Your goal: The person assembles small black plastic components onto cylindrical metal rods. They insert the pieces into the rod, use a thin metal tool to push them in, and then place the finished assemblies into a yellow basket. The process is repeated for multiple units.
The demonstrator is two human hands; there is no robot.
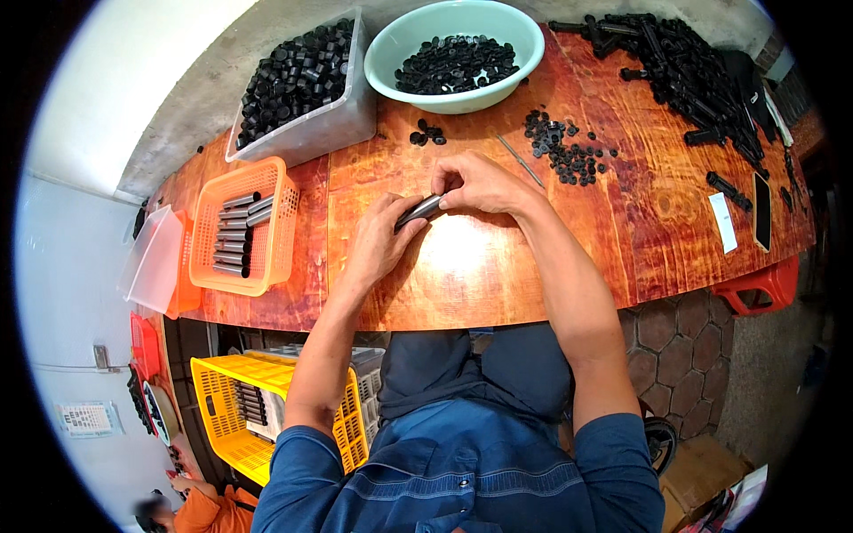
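Over the table (pixel 498 289), the left hand (pixel 384 233) grasps the tube (pixel 421 210); the right hand (pixel 480 184) pinches its right end. Probably stiff, light and slightly slippery, it suits a mid-length hold.

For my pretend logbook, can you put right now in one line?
left hand: holds dark tube | right hand: at tube's right end | left side: orange basket, tubes inside | ahead: green basin, black pieces

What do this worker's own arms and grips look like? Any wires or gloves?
No wires: these are human arms. The left grip and right grip are bare hands, without gloves. The forearms are uncovered, with no watch or bracelet visible. The short sleeves are dark blue, matching the shirt.
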